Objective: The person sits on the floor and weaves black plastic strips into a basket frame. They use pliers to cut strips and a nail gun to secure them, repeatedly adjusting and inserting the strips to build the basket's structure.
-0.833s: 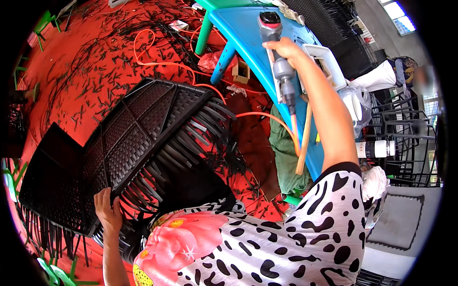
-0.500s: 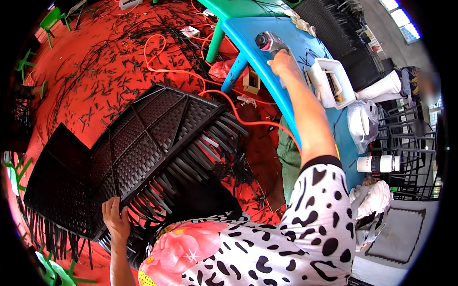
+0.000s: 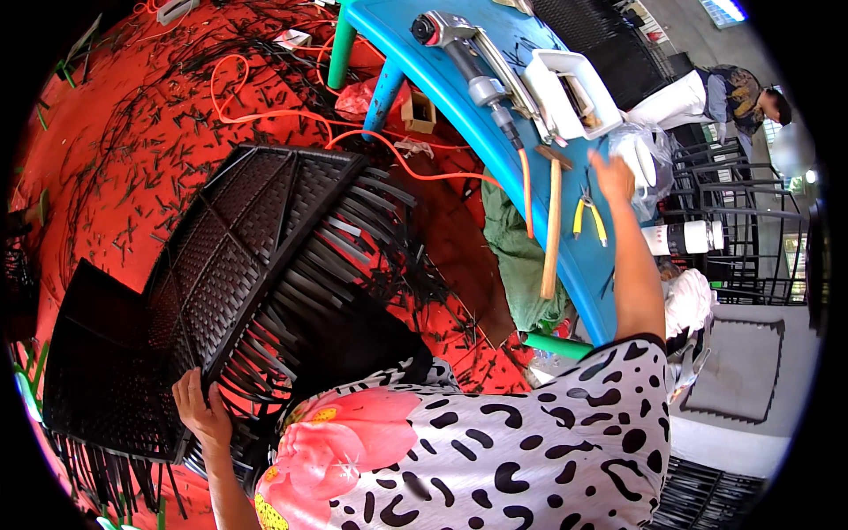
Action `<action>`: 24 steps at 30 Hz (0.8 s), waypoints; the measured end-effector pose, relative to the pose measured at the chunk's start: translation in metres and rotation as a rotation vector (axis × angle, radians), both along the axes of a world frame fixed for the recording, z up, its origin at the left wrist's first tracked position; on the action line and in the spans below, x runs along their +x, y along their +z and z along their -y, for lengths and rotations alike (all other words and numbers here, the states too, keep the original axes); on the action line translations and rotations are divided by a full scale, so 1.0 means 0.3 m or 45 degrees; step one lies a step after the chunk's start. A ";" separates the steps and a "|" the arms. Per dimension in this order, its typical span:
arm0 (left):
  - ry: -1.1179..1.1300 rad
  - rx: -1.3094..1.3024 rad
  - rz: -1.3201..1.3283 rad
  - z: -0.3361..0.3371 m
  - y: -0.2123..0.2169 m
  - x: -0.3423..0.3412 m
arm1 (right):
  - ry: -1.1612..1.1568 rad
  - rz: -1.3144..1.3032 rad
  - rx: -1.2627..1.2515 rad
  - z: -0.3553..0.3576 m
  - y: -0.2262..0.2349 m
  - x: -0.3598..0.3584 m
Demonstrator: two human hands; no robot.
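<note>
My left hand (image 3: 203, 411) is wrapped over the lower edge of a black woven rattan chair frame (image 3: 238, 230), with loose strips fringing its right side. My right hand (image 3: 616, 181) hovers over the blue table (image 3: 574, 261), its fingers partly spread and nothing visibly in them. Just left of it lie yellow-handled pliers (image 3: 589, 216) with their handles apart. A wooden-handled hammer (image 3: 552, 225) rests beyond the pliers. Farther left along the table, an air stapler (image 3: 468, 66) lies with an orange hose joined to it.
A white bin (image 3: 574, 93) and a clear plastic bag (image 3: 640, 163) stand near my right hand. A white bottle (image 3: 693, 237) lies at the table's right edge. Black strip scraps litter the red floor (image 3: 132, 177). An orange hose (image 3: 389, 146) crosses it. Another person (image 3: 738, 97) is at far right.
My right hand has let go of the air stapler, now lying on the table, and moved right and nearer, close to the pliers. My left hand stays on the chair frame.
</note>
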State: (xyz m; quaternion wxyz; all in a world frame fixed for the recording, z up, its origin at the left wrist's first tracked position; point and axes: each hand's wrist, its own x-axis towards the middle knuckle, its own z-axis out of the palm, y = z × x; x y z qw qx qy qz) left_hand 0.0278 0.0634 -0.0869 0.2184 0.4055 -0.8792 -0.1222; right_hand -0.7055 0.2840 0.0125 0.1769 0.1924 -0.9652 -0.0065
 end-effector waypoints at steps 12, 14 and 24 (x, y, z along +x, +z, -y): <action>0.092 0.301 -0.402 0.058 -0.021 0.053 | -0.007 0.557 -0.386 -0.399 -0.069 -0.125; 0.133 0.312 -0.469 0.045 -0.042 0.071 | 0.328 0.665 -0.894 -0.238 -0.033 -0.091; 0.264 0.235 -0.495 0.022 -0.032 0.043 | 1.249 2.206 -0.064 0.560 -0.046 1.606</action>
